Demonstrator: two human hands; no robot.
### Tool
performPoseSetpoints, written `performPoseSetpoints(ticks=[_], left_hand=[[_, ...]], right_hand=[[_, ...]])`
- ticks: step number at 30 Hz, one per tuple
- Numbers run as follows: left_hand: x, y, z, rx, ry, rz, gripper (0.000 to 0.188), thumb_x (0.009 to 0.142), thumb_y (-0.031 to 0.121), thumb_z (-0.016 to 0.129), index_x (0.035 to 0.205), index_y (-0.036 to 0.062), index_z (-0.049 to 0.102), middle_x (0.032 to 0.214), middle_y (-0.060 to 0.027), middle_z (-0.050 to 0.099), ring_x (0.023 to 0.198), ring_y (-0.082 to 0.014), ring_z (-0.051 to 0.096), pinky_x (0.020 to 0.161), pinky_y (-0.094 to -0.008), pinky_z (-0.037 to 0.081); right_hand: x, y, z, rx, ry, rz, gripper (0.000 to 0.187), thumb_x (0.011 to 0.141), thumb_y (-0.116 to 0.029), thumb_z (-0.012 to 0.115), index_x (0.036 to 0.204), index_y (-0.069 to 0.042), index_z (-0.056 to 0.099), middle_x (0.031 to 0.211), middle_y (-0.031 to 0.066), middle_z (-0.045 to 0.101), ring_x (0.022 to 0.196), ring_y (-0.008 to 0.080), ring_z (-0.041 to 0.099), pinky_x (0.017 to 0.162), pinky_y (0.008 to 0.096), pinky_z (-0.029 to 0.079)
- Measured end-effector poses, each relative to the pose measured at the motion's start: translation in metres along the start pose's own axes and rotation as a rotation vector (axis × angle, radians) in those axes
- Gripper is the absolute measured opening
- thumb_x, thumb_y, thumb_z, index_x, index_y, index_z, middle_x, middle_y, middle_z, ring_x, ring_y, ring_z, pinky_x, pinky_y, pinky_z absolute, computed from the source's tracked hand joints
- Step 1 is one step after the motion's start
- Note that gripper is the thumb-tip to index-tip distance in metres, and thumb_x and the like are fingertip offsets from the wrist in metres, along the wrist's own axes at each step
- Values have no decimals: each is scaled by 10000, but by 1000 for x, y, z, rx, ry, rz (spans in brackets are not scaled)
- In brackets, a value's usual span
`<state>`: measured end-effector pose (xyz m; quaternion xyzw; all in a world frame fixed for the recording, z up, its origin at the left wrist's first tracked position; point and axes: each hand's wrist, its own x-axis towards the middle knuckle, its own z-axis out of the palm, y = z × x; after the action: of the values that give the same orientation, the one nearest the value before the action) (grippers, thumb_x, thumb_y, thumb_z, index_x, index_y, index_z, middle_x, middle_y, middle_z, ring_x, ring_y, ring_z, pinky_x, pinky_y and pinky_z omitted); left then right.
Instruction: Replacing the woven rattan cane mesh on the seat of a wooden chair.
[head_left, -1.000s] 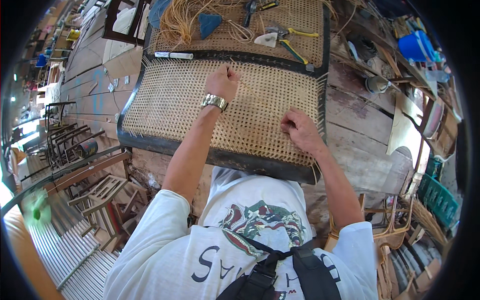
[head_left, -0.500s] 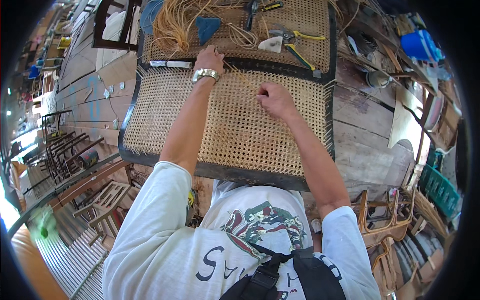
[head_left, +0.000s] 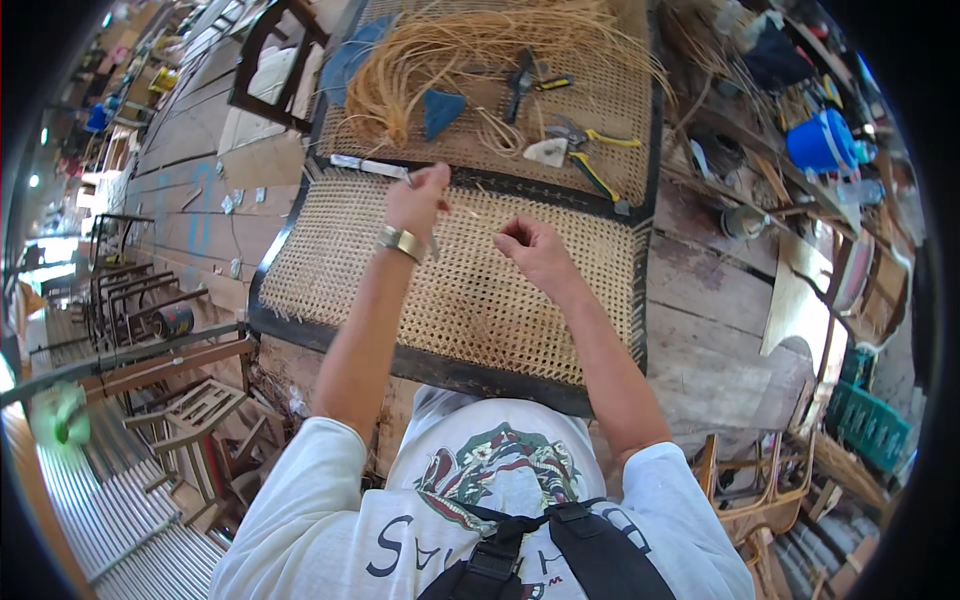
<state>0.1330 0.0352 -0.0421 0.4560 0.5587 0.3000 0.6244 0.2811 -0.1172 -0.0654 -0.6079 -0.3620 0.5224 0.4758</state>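
Note:
A dark-framed panel of woven cane (head_left: pixel 480 300) lies before me, its open-weave mesh pale and studded with strand ends along the edges. Over its upper left part is my left hand (head_left: pixel 420 200), wearing a metal watch, its fingers curled. A thin greyish piece (head_left: pixel 434 246) shows just below that palm; whether the hand grips it is unclear. To the right, my right hand (head_left: pixel 535 255) hovers over the mesh, thumb and fingertips pinched together. Anything between those fingertips is too fine to make out.
Beyond the dark crossbar lie a bundle of loose cane strands (head_left: pixel 400 85), blue cloth (head_left: pixel 442 112), a hammer (head_left: pixel 520 85) and yellow-handled cutters (head_left: pixel 585 140). A white roll (head_left: pixel 368 167) rests along the bar. Wooden chair frames (head_left: pixel 205 430) stand left; a blue bucket (head_left: pixel 822 140) is right.
My view has shifted, showing more of the far end. My left hand has lifted off the crossbar and turned, blurred by motion. My right hand stays pinched over the mesh.

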Motion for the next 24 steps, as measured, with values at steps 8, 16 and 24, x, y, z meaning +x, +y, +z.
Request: performPoseSetpoints(ticks=[8,16,24], left_hand=[[-41,-39,3,-152,-176,-194,273,909,266,735,978,5,691,824,-34,703,473,-52,462,423,-238,352],[-8,-5,-12,-234,-133,-90,166,893,165,734,966,19,710,790,-38,718,444,-37,407,409,-219,301],[15,16,-42,-231,15,-27,166,873,164,763,981,52,707,848,-72,743,450,-37,383,420,-215,276]], right_hand=[[5,-7,8,75,-5,61,100,949,-119,658,914,-28,635,747,-30,580,666,47,485,591,227,417],[-12,-16,7,39,58,76,92,958,-116,641,946,-24,636,745,-39,571,663,34,481,592,214,409],[-41,-24,0,36,59,56,105,958,-124,633,945,-19,638,746,-48,557,662,29,467,585,216,393]])
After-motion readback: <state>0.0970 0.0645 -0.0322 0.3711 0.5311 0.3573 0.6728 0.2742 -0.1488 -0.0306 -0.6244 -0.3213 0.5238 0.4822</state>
